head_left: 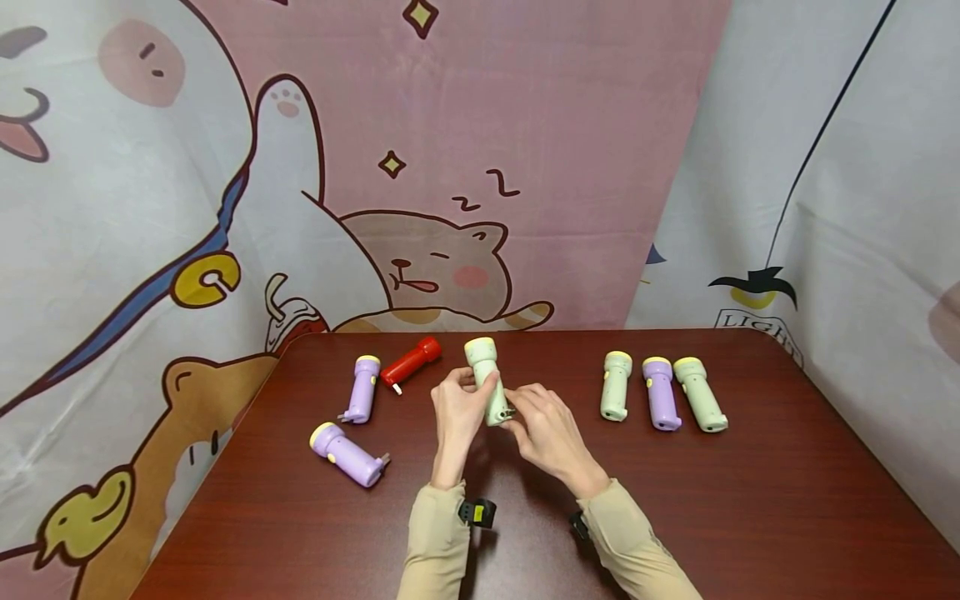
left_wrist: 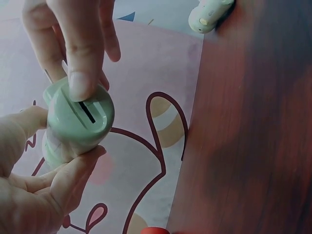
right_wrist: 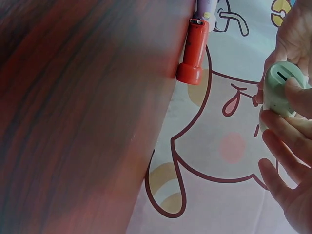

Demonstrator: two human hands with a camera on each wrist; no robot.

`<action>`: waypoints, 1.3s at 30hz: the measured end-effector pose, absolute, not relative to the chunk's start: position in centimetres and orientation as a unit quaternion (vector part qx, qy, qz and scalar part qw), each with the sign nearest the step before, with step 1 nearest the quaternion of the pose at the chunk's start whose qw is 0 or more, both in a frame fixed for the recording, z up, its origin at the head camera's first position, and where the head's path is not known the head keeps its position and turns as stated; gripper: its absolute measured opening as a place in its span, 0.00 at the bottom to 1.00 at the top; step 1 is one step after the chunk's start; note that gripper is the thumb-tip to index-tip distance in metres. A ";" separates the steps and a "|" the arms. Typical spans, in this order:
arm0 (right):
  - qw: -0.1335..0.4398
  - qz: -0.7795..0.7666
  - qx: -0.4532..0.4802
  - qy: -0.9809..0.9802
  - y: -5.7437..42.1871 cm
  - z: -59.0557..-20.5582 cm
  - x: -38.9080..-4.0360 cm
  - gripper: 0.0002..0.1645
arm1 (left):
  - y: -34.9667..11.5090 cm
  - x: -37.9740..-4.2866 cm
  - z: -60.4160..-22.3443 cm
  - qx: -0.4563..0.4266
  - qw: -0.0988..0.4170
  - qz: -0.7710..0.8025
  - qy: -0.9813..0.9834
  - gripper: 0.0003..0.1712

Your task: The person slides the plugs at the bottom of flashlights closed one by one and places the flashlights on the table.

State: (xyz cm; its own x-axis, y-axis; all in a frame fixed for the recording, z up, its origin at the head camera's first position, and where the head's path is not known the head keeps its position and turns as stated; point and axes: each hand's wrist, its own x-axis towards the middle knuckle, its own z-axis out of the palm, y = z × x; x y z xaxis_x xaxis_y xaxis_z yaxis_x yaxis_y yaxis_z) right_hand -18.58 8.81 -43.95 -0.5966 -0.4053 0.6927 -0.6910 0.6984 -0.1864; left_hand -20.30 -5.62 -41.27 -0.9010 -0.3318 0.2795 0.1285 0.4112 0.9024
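Raised over the middle of the table is a light green flashlight (head_left: 482, 357) with a pale yellow lens rim, its head pointing away from me. My left hand (head_left: 457, 414) grips its barrel from the left, thumb on one side and fingers on the other. At its tail end, my right hand (head_left: 550, 427) pinches the base, where small metal prongs stick out. In the left wrist view, the right thumb (left_wrist: 82, 85) presses the tail cap (left_wrist: 100, 114) beside a dark slot. The right wrist view shows the same green tail end (right_wrist: 275, 97) between both hands.
On the left of the brown table (head_left: 300, 533) lie a red flashlight (head_left: 411, 362) and two purple flashlights (head_left: 363, 390) (head_left: 349, 457), with prongs folded out. To the right are two green flashlights (head_left: 616, 387) (head_left: 701, 396) and a purple flashlight (head_left: 662, 395) between them. A cartoon-printed cloth (head_left: 570, 167) hangs behind.
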 end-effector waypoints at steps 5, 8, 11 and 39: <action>0.320 0.222 0.315 -0.865 8.8 -44.0 -18.6 0.26 | -5.6 -20.3 -41.3 0.062 0.216 -0.540 -0.811 0.21; 0.322 0.222 0.314 -0.865 8.8 -44.0 -18.6 0.26 | -5.6 -20.3 -41.3 0.062 0.217 -0.542 -0.810 0.21; 0.324 0.222 0.313 -0.864 8.8 -44.0 -18.6 0.26 | -5.6 -20.3 -41.3 0.062 0.217 -0.542 -0.809 0.21; 0.299 0.204 0.306 -0.881 10.4 -44.4 -19.1 0.33 | -4.7 -20.8 -42.0 0.052 0.197 -0.537 -0.818 0.21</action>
State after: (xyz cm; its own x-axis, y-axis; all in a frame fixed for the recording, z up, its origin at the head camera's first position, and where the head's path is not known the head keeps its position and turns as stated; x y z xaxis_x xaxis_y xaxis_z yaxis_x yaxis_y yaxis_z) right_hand -19.08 10.35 -44.36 -0.6347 -0.4171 0.6505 -0.6601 0.7302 -0.1760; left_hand -20.80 -4.73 -41.95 -0.9166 -0.2977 0.2670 0.1267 0.4171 0.9000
